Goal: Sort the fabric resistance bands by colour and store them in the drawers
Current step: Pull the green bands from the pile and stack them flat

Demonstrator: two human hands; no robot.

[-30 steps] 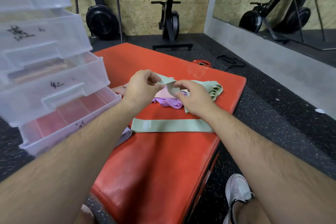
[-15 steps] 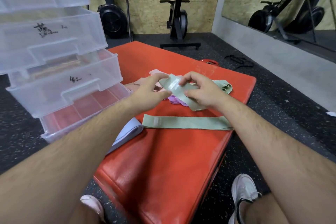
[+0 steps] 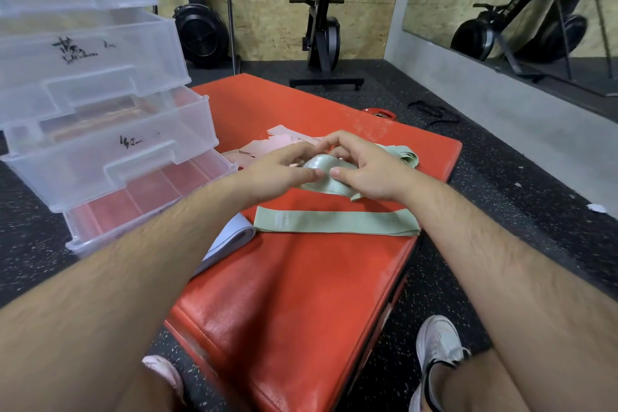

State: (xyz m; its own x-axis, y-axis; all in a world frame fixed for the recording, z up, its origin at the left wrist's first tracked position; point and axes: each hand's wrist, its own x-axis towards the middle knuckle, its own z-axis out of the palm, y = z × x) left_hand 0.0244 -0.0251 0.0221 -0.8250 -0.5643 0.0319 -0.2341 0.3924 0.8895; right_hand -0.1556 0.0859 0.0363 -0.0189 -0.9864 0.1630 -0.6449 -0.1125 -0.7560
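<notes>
My left hand [image 3: 281, 167] and my right hand [image 3: 364, 167] meet over a folded green band [image 3: 329, 179] on the red mat [image 3: 301, 294], both gripping it from either side. A second green band [image 3: 334, 222] lies flat and straight just in front of them. More green bands [image 3: 406, 155] are bunched behind my right hand. Pink bands [image 3: 281, 140] lie behind my left hand. A lilac band [image 3: 230, 239] pokes out from under my left forearm. The clear drawer stack [image 3: 100, 130] stands at the left with its drawers pulled out.
Black speckled gym floor [image 3: 501, 194] surrounds the mat. Exercise machines [image 3: 321, 30] stand against the wooden back wall. A mirror [image 3: 518, 10] fills the right wall. A red weight plate [image 3: 381, 112] and black cords [image 3: 434, 110] lie beyond the mat. My shoes [image 3: 438, 348] are at the bottom.
Both hands have lowered the green band towards the mat and closed in over it. The view has shifted left, so the drawers and mat sit further right.
</notes>
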